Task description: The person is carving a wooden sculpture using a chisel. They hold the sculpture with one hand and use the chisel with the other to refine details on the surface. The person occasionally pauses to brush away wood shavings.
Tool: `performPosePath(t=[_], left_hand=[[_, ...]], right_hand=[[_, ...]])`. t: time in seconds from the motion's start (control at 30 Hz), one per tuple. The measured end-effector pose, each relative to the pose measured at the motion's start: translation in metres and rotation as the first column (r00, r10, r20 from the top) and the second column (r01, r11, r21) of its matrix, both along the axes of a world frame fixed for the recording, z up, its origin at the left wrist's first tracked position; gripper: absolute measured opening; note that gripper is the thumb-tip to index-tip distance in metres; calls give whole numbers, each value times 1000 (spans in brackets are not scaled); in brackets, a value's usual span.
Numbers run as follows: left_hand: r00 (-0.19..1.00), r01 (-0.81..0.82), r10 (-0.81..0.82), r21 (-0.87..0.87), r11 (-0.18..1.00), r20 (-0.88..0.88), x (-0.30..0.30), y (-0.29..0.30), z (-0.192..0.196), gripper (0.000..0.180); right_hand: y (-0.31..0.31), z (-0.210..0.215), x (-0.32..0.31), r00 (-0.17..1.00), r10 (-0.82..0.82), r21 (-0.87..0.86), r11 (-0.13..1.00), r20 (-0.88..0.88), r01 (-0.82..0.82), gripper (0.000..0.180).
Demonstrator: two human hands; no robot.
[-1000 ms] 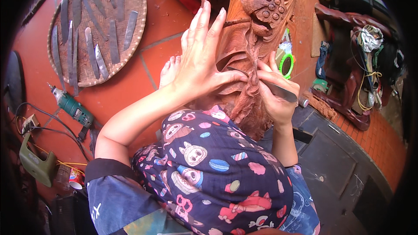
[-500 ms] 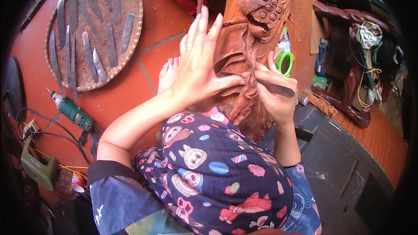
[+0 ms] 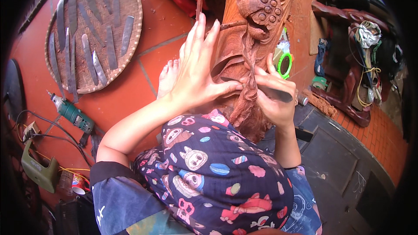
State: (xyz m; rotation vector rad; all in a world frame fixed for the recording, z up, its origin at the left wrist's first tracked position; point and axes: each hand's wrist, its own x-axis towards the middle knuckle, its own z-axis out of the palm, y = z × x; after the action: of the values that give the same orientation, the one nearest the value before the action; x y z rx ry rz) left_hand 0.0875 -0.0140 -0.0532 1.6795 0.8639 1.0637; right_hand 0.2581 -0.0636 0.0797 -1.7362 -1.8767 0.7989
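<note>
The left hand [image 3: 191, 67] has slid slightly bodyward, grip spread wide; the right hand [image 3: 278, 109]'s grip holds a dark blade [image 3: 278, 94]. The reddish-brown lotus woodcarving [image 3: 248, 45], deeply rippled, lies between them.

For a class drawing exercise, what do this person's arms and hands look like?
The bare left hand and bare right hand show no gloves. The loose blue fabric left sleeve ends in a dark band; the blue fabric right sleeve carries pale line drawings.
</note>
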Motion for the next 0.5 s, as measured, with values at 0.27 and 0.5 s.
performPosePath(t=[0.27, 0.5], left_hand=[[999, -26, 25, -15, 1000, -20, -2, -3, 1, 126], [999, 1, -2, -25, 1000, -40, 2, 0, 5, 130]], right_hand=[[1, 2, 1, 998, 41, -48, 998, 49, -39, 13], [-4, 0, -2, 1000, -10, 41, 999, 5, 10, 16]])
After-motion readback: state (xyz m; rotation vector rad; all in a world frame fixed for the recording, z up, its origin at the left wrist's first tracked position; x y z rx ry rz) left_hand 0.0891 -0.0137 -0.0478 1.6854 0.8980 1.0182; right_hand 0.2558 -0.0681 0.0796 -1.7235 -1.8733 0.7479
